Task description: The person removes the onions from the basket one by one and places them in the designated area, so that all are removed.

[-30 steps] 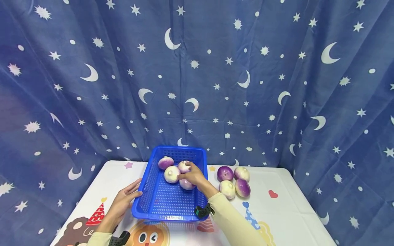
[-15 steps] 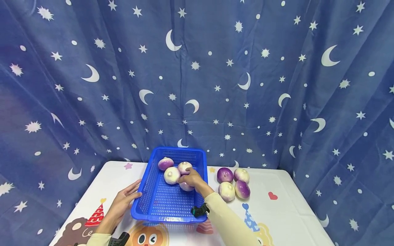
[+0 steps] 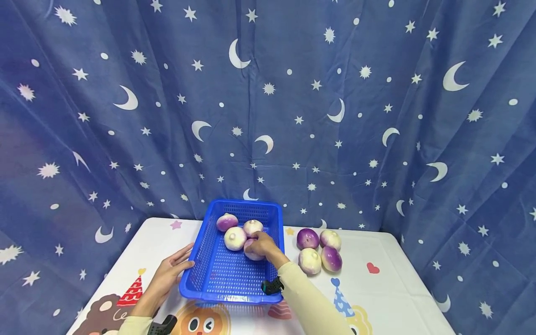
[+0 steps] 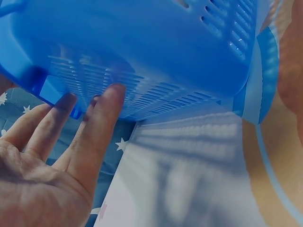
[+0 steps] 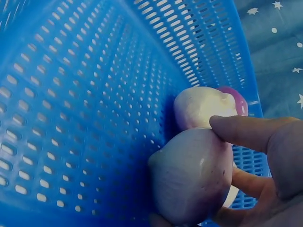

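My right hand [image 3: 264, 245] reaches into the blue plastic basket [image 3: 228, 298] and grips a purple-and-white onion [image 5: 189, 177] near the basket's right wall. In the right wrist view the thumb lies over the top of this onion, with fingers round its far side. Close by in the basket are a white-topped onion [image 3: 235, 238], another pale onion [image 3: 253, 227] and a purple one [image 3: 227, 222] toward the back left. Beside the left wall is my left hand [image 3: 165, 274], thumb at the rim. Its fingers extend nearly straight along the outer wall in the left wrist view.
Right of the basket, several more onions [image 3: 310, 261] sit in a cluster on the white printed tablecloth [image 3: 389, 288]. Behind the table hangs a blue curtain [image 3: 293, 116] with moons and stars. A strapped wrist camera [image 3: 272, 285] hangs over the basket's near right corner.
My right hand has shifted slightly down onto the near right onion, and its fingers have drawn in around it. The left hand and the basket stay where they were.
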`<state>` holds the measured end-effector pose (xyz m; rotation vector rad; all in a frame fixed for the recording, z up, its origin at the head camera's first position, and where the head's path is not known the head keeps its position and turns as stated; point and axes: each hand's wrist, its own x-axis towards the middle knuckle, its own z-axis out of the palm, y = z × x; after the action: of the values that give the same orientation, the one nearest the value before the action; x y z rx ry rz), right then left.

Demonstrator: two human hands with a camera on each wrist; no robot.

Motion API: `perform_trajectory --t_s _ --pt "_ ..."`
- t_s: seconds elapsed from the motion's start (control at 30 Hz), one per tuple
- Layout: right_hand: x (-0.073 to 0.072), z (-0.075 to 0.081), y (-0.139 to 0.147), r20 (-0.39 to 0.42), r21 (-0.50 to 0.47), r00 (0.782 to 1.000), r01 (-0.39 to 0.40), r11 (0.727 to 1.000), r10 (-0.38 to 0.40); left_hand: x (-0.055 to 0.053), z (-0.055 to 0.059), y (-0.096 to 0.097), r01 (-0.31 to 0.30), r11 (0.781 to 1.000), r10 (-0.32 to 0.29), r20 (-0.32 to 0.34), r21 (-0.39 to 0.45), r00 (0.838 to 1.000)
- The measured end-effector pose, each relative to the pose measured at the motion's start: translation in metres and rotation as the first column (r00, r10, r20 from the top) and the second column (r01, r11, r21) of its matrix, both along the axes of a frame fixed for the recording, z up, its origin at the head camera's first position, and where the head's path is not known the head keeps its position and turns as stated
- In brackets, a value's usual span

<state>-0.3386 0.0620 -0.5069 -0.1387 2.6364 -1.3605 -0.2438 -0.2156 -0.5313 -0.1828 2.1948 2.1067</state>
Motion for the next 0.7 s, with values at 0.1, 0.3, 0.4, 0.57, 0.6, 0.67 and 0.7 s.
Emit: perform_trajectory --t_s 0.1,0.3,0.4,0.57,0.6,0.67,0.7 --pt "0.002 0.003 -0.001 -0.017 0.025 0.999 -0.033 0.999 0.033 -0.001 0.000 0.000 0.002 1.000 -0.002 0.003 -0.007 1.000" --pt "0.004 0.009 -0.001 -0.038 0.033 0.995 -0.087 0.996 0.088 -0.001 -0.001 0.000 0.003 1.000 -0.003 0.009 -0.025 1.000" --pt "0.005 0.016 -0.001 -0.043 0.022 0.995 -0.093 0.995 0.094 -0.001 -0.001 0.000 0.001 1.000 -0.001 0.010 -0.019 1.000" --pt "0.007 0.024 0.000 -0.039 0.006 0.994 -0.098 0.995 0.098 -0.001 0.001 0.001 0.002 1.000 -0.002 0.001 -0.003 1.000" --pt "0.007 0.025 0.001 -0.037 -0.001 0.995 -0.095 0.995 0.095 -0.001 0.001 0.001 0.002 1.000 -0.002 0.001 -0.001 1.000" --pt "0.007 0.025 0.001 -0.038 -0.026 0.995 -0.094 0.995 0.093 0.000 0.001 0.001 0.001 1.000 -0.001 0.002 -0.007 1.000" --pt "0.007 0.025 0.001 -0.041 -0.035 0.995 -0.093 0.995 0.092 0.000 0.001 0.001 0.001 1.000 -0.001 0.005 -0.012 1.000"
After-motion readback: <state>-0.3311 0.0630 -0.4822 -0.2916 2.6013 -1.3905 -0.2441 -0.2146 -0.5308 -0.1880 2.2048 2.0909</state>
